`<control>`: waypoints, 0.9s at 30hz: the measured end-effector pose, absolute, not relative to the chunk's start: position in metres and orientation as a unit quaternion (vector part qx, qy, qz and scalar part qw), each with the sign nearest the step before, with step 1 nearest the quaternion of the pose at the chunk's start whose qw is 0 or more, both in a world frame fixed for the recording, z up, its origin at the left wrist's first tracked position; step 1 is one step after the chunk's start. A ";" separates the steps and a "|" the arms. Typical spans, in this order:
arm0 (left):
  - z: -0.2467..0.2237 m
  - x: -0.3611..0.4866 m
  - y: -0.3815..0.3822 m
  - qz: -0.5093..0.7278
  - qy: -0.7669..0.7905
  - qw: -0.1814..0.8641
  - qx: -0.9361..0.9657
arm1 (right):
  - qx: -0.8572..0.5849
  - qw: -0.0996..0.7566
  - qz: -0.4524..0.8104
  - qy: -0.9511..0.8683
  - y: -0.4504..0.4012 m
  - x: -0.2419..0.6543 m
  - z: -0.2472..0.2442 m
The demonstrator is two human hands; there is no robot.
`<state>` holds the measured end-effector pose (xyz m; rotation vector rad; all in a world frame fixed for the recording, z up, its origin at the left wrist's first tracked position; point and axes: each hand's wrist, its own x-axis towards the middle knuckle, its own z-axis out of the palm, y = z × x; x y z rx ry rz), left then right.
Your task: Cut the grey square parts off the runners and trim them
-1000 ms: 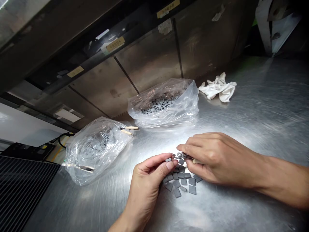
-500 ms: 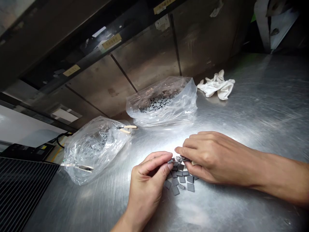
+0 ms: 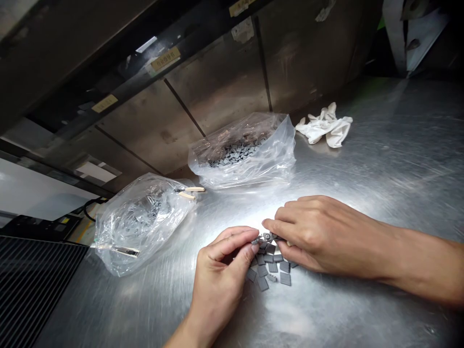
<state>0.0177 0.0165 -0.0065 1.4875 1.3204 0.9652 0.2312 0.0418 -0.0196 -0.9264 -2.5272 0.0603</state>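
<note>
My left hand (image 3: pixel 223 273) pinches a small grey piece (image 3: pixel 255 240) between thumb and fingertips. Closed around a pair of small metal cutters (image 3: pixel 268 237) is my right hand (image 3: pixel 313 234); its palm hides most of the handles. The cutter jaws are right beside the grey piece, and whether they touch it cannot be made out. Several flat grey square pieces (image 3: pixel 285 279) lie on the metal table below and between my hands, some partly covered by the fingers.
A clear bag (image 3: pixel 250 171) of grey pieces stands against the back panel. Another clear bag (image 3: pixel 141 232) lies left, with pale-handled pliers (image 3: pixel 195 189) at its opening and a metal-bladed tool (image 3: pixel 126 251) at its near edge. White gloves (image 3: pixel 326 126) lie at the back right.
The view has shifted very slightly. Both hands keep nearly the same pose, with the cutters still beside the grey piece.
</note>
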 end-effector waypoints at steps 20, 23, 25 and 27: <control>-0.007 0.017 0.016 0.376 0.523 0.435 0.629 | -0.344 0.186 0.033 -0.920 0.042 0.231 -0.018; -0.006 0.017 0.015 0.375 0.522 0.431 0.633 | -0.342 0.181 0.035 -0.921 0.042 0.231 -0.018; -0.006 0.016 0.015 0.374 0.521 0.429 0.636 | -0.341 0.180 0.036 -0.922 0.042 0.232 -0.019; -0.007 0.016 0.015 0.375 0.519 0.426 0.639 | -0.340 0.178 0.037 -0.923 0.042 0.232 -0.019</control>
